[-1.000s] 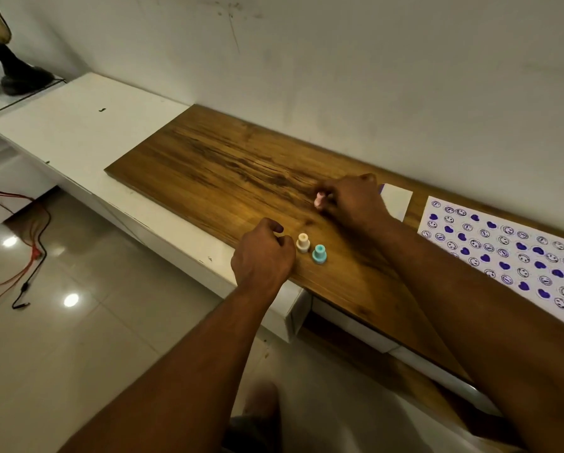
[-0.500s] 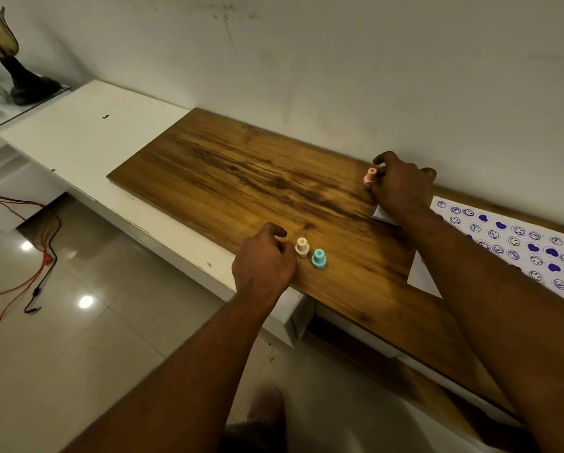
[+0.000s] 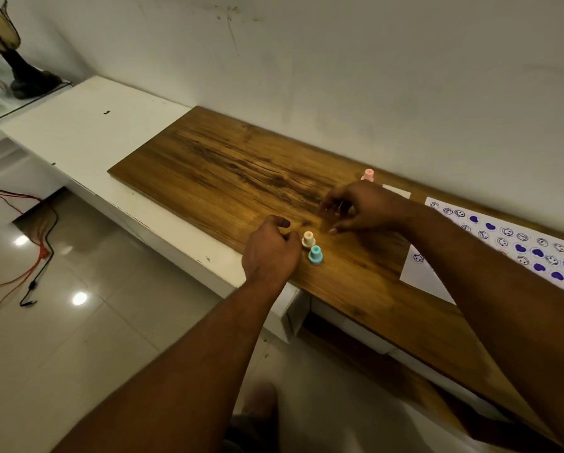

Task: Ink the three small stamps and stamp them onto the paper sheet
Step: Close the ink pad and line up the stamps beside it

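Head view: left hand [image 3: 270, 253] is curled in a fist with nothing visible in it. It rests just left of a cream plastic stamp [image 3: 308, 238] and a teal plastic stamp [image 3: 315, 255], both upright on the brown wooden board [image 3: 225, 178]. Right hand [image 3: 362, 207] hovers with fingers spread, holding nothing. A pink plastic stamp [image 3: 368, 175] stands far, by the wall. A white paper sheet with purple prints [image 3: 417, 273] lies right.

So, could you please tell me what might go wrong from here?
The beige stamp and teal stamp stand close together near the board's front edge, beside the left hand, with the open right hand hovering close; a careless grab might tip one or knock it off. The right arm crosses above the paper's near corner, so it might shift the sheet or smear prints, if they are wet.
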A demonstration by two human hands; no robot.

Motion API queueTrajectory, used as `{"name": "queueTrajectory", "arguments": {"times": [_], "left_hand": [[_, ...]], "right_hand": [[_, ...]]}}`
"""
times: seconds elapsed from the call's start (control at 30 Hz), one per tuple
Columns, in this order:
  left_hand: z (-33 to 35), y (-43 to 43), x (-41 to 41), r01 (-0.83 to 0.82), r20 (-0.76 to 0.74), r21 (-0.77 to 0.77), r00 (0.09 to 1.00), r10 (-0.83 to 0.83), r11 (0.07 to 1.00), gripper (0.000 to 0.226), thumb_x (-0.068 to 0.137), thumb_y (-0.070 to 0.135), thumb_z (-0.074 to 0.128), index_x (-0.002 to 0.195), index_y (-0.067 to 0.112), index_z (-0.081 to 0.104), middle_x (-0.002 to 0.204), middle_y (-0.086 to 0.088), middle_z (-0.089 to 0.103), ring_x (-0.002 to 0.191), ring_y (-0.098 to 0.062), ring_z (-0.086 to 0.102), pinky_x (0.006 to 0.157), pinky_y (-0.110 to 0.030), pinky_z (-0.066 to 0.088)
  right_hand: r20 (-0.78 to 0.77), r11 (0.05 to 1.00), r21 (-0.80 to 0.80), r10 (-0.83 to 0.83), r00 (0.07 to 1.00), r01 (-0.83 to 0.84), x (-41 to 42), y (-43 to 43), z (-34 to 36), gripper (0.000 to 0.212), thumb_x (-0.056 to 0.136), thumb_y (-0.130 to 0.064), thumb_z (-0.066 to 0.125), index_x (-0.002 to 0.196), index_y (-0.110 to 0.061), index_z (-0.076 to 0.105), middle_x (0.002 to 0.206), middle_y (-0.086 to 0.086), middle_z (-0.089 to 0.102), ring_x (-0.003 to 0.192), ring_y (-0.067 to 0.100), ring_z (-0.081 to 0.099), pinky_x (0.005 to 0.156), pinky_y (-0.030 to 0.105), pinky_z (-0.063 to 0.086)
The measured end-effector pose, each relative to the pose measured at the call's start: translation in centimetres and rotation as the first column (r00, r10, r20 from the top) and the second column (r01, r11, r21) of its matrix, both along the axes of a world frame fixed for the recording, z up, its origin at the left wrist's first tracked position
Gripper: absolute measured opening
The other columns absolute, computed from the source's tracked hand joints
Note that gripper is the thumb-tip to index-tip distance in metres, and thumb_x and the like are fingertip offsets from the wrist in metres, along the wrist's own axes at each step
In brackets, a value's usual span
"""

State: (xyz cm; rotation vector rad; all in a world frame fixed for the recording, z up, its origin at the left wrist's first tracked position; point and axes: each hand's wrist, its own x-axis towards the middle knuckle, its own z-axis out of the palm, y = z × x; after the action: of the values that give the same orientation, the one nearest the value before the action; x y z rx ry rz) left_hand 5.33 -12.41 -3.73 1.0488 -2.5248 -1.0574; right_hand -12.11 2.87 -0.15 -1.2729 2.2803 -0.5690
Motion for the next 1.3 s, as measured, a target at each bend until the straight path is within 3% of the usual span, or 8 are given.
{"name": "queueTrajectory", "arguments": {"times": [0.17, 0.27, 0.47, 0.67, 0.73, 0.87, 1.03, 1.3], "left_hand": [[-0.3, 0.5, -0.8, -0.018, -0.059, 0.195, 0.998, 0.03, 0.981, 0.033, 0.095, 0.031, 0.072, 0.127, 0.029, 0.065, 0.089, 0.01, 0.07, 0.078, -0.008, 0.067, 0.069, -0.031, 0.054], [-0.2, 0.4, -1.0, -0.024, -0.074, 0.245, 0.996, 0.043, 0.969, 0.034, 0.094, 0.03, 0.073, 0.126, 0.029, 0.066, 0.09, 0.013, 0.07, 0.078, -0.005, 0.065, 0.064, -0.028, 0.049], [0.4, -0.2, 0.1, 0.19, -0.04, -0.057, 0.981, -0.192, 0.98, 0.028, 0.09, 0.045, 0.071, 0.116, 0.037, 0.068, 0.083, 0.023, 0.064, 0.067, 0.002, 0.061, 0.055, -0.02, 0.041], [0.3, -1.3, 0.9, 0.493, 0.181, -0.106, 0.864, -0.47, 0.864, 0.078, 0.053, 0.087, 0.075, 0.116, 0.044, 0.063, 0.096, 0.023, 0.064, 0.083, 0.006, 0.059, 0.062, -0.02, 0.046], [-0.1, -1.2, 0.7, 0.472, 0.202, -0.122, 0.873, -0.444, 0.873, 0.073, 0.053, 0.08, 0.085, 0.113, 0.043, 0.065, 0.096, 0.023, 0.063, 0.085, 0.006, 0.057, 0.067, -0.023, 0.05], [-0.8, -1.1, 0.2, 0.387, 0.145, -0.088, 0.917, -0.373, 0.918, 0.045, 0.068, 0.06, 0.09, 0.104, 0.039, 0.071, 0.087, 0.024, 0.067, 0.081, 0.007, 0.061, 0.068, -0.022, 0.052], [-1.8, -0.3, -0.5, 0.339, 0.061, -0.079, 0.94, -0.335, 0.937, 0.042, 0.077, 0.053, 0.087, 0.113, 0.035, 0.075, 0.086, 0.025, 0.066, 0.082, 0.007, 0.06, 0.065, -0.019, 0.043], [-2.5, 3.2, -4.0, 0.298, -0.076, -0.107, 0.949, -0.306, 0.949, 0.039, 0.087, 0.054, 0.076, 0.121, 0.034, 0.075, 0.104, 0.015, 0.076, 0.092, -0.005, 0.066, 0.075, -0.026, 0.049]], "right_hand": [[-0.055, 0.995, 0.001, 0.097, 0.994, -0.097, 2.2, -1.8, -1.4, 0.039, 0.089, -0.025, 0.079, 0.127, -0.028, 0.068, 0.114, -0.012, 0.069, 0.096, 0.005, 0.065, 0.082, 0.023, 0.057], [-0.139, 0.999, 0.003, 0.051, 0.989, -0.051, 2.3, -2.2, -2.2, 0.029, 0.091, -0.028, 0.077, 0.12, -0.027, 0.072, 0.113, -0.009, 0.07, 0.093, 0.006, 0.064, 0.077, 0.021, 0.053], [-0.317, 0.913, -0.182, -0.405, 0.857, 0.365, 0.7, -1.2, -3.3, 0.031, 0.086, -0.04, 0.079, 0.115, -0.029, 0.075, 0.107, -0.005, 0.076, 0.093, 0.015, 0.069, 0.073, 0.028, 0.054], [-0.344, 0.796, -0.266, -0.605, 0.718, 0.543, -0.8, 0.7, -3.4, 0.032, 0.079, -0.049, 0.079, 0.105, -0.032, 0.068, 0.095, -0.008, 0.077, 0.09, 0.019, 0.071, 0.077, 0.031, 0.054], [-0.337, 0.772, -0.286, -0.635, 0.695, 0.567, -1.0, 1.1, -3.5, 0.032, 0.08, -0.05, 0.078, 0.105, -0.033, 0.067, 0.093, -0.008, 0.077, 0.088, 0.019, 0.071, 0.073, 0.029, 0.049], [-0.335, 0.763, -0.304, -0.647, 0.685, 0.571, -1.0, 1.6, -3.5, 0.031, 0.084, -0.051, 0.075, 0.106, -0.032, 0.066, 0.092, -0.006, 0.077, 0.088, 0.021, 0.071, 0.079, 0.035, 0.056], [-0.308, 0.768, -0.297, -0.639, 0.705, 0.567, -0.6, 2.2, -3.0, 0.039, 0.085, -0.056, 0.073, 0.114, -0.031, 0.065, 0.1, -0.004, 0.077, 0.093, 0.021, 0.071, 0.085, 0.04, 0.058], [-0.234, 0.716, -0.403, -0.682, 0.693, 0.57, -1.1, 6.4, -0.6, 0.04, 0.091, -0.056, 0.069, 0.116, -0.025, 0.068, 0.099, -0.004, 0.078, 0.093, 0.02, 0.072, 0.085, 0.039, 0.058]]}}
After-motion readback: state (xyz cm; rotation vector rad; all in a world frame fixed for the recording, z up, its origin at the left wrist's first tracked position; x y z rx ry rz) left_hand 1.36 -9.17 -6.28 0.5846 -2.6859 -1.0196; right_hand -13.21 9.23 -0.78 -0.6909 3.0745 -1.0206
